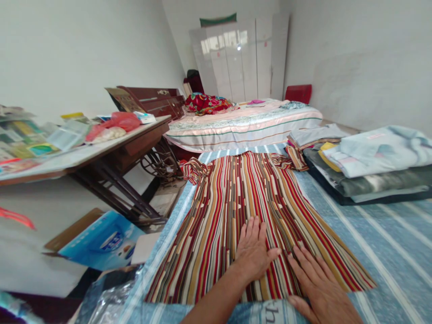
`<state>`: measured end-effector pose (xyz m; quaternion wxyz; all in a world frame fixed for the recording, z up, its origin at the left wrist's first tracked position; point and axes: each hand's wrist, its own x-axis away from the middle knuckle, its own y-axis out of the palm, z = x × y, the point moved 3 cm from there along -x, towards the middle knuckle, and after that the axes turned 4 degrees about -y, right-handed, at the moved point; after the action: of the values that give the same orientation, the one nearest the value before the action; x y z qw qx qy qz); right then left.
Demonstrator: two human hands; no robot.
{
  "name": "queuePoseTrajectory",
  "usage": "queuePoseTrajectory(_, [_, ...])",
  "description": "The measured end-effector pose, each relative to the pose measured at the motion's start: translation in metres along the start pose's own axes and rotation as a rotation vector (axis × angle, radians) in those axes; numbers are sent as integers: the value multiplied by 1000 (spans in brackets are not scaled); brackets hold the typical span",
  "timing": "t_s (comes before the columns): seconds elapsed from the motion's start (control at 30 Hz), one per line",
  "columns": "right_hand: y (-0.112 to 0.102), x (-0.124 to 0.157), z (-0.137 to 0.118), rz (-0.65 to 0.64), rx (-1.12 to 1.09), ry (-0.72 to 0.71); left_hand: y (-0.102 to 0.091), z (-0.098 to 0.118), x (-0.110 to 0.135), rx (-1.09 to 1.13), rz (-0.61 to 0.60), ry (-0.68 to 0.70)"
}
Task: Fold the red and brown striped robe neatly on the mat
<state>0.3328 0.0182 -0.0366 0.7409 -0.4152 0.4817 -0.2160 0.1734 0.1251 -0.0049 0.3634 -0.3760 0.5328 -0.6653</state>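
A striped garment [216,216] in red, tan, cream and dark brown lies spread out on a blue bedsheet [381,238] with white stripes. Its sleeves are bunched at the two far corners. My left hand [254,249] rests flat on the lower middle of the cloth, fingers stretched forward and thumb out to the right. Closer to the near hem, on the right, my right hand [315,283] lies with its fingers spread over the garment. Neither hand grips anything.
Folded clothes [374,157] are piled at the right. A sewing machine table [135,135] with bags and boxes on top stands left. Below it sits a blue cardboard box [104,240]. Farther back are another bed [243,128] and a white wardrobe [236,63].
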Motion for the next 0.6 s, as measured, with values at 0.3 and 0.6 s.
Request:
queuePoseTrajectory(0.3, [0,-3,-1,67,-7,-3,-9,2,1,40,-35,-17])
queuePoseTrajectory(0.6, [7,1,58,19,-24,292,-53,6,-31,206,-81,-43])
